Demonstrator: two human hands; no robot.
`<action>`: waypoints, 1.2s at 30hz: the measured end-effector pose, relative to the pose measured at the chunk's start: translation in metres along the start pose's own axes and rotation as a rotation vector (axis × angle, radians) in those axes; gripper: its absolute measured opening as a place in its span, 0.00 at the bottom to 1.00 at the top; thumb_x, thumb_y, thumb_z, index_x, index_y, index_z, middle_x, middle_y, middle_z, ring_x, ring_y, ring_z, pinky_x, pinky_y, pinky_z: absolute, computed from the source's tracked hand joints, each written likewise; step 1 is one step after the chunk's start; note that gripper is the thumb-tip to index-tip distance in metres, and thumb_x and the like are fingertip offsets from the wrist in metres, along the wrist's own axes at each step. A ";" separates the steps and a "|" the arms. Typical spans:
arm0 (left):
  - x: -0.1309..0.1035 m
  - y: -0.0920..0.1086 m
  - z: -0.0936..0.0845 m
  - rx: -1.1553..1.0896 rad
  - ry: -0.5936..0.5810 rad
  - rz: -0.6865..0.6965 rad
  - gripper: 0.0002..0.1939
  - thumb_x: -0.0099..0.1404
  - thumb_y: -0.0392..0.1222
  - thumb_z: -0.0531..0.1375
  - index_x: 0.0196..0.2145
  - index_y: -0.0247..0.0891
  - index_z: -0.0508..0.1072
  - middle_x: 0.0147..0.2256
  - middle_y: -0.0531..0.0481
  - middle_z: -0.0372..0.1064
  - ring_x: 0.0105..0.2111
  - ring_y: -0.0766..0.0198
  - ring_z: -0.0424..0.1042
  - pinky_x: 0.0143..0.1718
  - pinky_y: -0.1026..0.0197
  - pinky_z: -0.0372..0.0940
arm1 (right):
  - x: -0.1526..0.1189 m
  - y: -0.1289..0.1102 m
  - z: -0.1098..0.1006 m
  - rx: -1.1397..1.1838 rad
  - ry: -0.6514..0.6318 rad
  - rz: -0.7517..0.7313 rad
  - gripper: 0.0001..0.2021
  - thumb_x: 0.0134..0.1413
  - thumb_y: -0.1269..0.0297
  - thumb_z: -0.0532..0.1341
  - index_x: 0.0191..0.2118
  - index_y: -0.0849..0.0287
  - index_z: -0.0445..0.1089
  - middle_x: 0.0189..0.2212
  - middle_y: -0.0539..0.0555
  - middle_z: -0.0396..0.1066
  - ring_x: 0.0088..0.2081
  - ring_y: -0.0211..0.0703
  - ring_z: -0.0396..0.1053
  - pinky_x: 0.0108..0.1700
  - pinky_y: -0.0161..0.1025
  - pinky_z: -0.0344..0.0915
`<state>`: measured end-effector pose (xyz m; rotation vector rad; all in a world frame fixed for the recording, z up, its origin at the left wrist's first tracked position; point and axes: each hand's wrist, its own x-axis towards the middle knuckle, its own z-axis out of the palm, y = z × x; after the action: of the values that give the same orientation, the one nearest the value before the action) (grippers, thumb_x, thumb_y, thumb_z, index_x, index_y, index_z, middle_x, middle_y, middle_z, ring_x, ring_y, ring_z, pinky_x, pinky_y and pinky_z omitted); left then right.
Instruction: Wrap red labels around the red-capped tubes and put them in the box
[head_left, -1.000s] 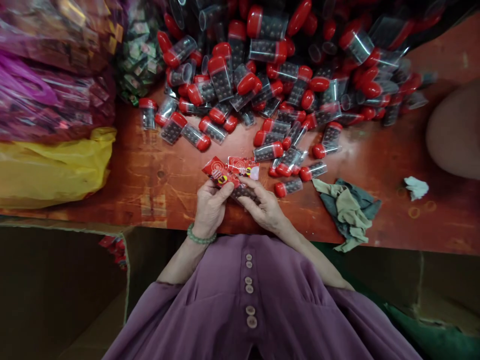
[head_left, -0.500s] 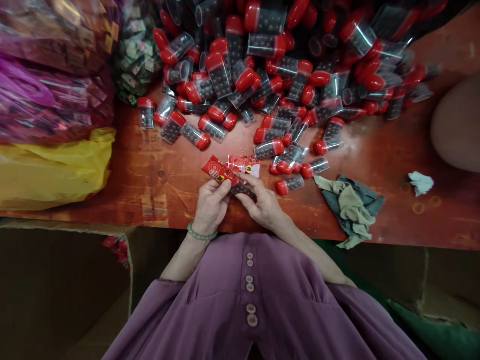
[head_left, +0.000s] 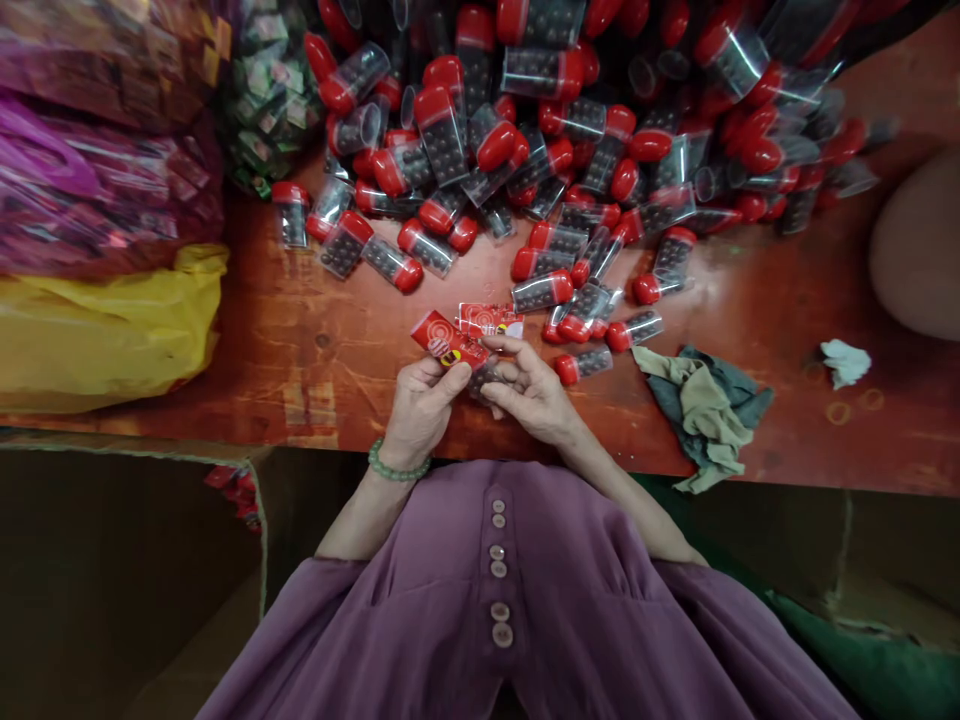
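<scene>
My left hand (head_left: 421, 405), with a green bead bracelet at the wrist, pinches a red printed packet (head_left: 448, 340) by its lower edge. Beside it my right hand (head_left: 536, 395) has its fingers closed around a clear tube of dark balls (head_left: 482, 380), which touches the packet's right end. Fingers cover much of that tube. Just behind the hands a second red printed card (head_left: 491, 320) lies flat on the table. Capped tubes of dark balls (head_left: 541, 290) lie nearest to it on the right.
A large heap of red-capped tubes (head_left: 442, 135) spreads over the back of the red table (head_left: 360, 350). Filled bags (head_left: 112, 200) and a yellow bag (head_left: 105, 340) stand left. Right are crumpled cloths (head_left: 705, 410), white tissue (head_left: 846, 363) and rubber bands. Cardboard boxes (head_left: 127, 540) sit below the edge.
My right hand's fingers have curled further and shifted slightly right around the tube. The packet in my left hand has moved slightly right. The whole view has shifted a little.
</scene>
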<state>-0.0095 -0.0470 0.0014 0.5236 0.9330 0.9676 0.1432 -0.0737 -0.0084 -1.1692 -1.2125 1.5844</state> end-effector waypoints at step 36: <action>0.002 -0.010 -0.002 -0.027 0.179 0.054 0.19 0.46 0.53 0.76 0.28 0.37 0.80 0.28 0.50 0.78 0.30 0.64 0.77 0.40 0.61 0.72 | 0.006 0.000 0.004 -0.209 -0.018 -0.073 0.22 0.63 0.61 0.61 0.60 0.53 0.56 0.34 0.48 0.71 0.31 0.38 0.72 0.35 0.39 0.74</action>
<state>-0.0065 -0.0497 -0.0078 0.4460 1.0684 1.0879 0.1380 -0.0687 -0.0095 -1.2277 -1.4438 1.4435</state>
